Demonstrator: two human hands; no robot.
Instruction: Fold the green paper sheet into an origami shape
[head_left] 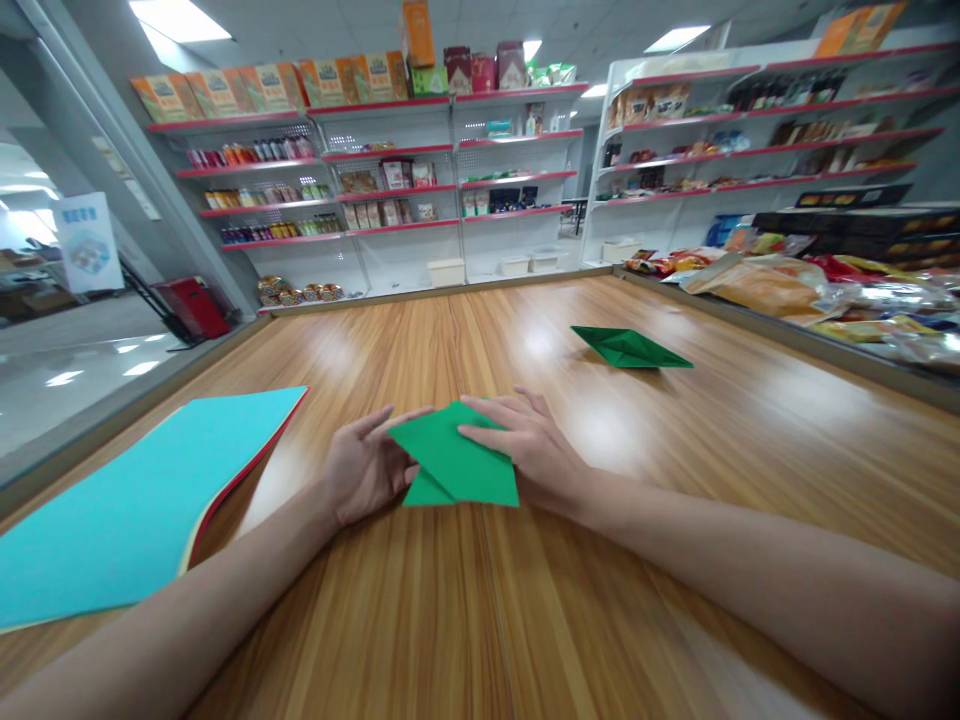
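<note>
A folded piece of green paper (465,460) is between my hands, above the tabletop, with a slanting fold line at its lower left. My left hand (367,465) is at its left side, fingers partly behind the sheet and holding that edge. From the right, my right hand (532,445) grips the sheet with its fingers lying across the top face; its thumb is hidden. Farther back to the right lies a darker green folded paper boat (631,348), apart from both hands.
A stack of coloured paper (150,500), light blue on top, lies at the left of the wooden table (480,620). Packaged snacks (795,290) and dark boxes (862,235) stand beyond the right edge. Stocked shelves (390,150) line the back, and a red cart (193,308) stands at left.
</note>
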